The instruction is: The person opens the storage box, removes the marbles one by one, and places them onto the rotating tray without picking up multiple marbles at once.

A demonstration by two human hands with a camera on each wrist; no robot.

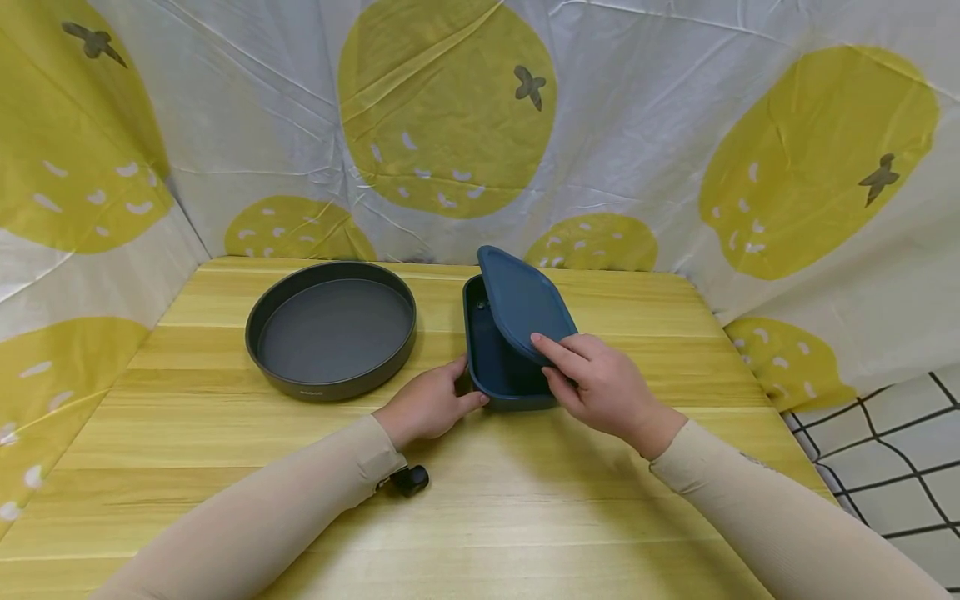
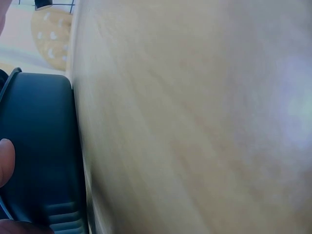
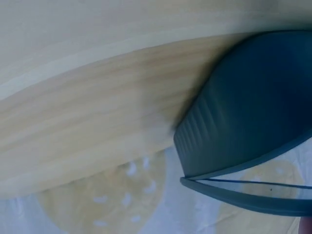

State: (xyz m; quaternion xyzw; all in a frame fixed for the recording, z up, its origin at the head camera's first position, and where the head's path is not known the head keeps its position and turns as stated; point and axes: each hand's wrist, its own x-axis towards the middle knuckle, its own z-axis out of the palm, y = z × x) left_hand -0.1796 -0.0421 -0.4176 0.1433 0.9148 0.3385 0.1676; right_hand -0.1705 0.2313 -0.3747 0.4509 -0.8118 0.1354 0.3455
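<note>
A dark blue rectangular food container (image 1: 474, 333) stands on the wooden table, its mouth partly uncovered. Its matching blue lid (image 1: 525, 300) lies tilted over the right side, with the far left corner raised. My left hand (image 1: 429, 402) grips the container's near left corner, and fingertips (image 2: 6, 161) press its wall in the left wrist view. My right hand (image 1: 603, 383) pinches the lid's near edge, with the index finger on top. In the right wrist view a wedge of space shows between the lid (image 3: 243, 197) and the container's ribbed wall (image 3: 204, 131).
Left of the container sits a round dark grey pan (image 1: 333, 329) with low walls. A white curtain (image 1: 630, 108) with yellow fruit prints hangs behind the table (image 1: 480, 517). A small black device (image 1: 410, 480) is strapped at my left wrist.
</note>
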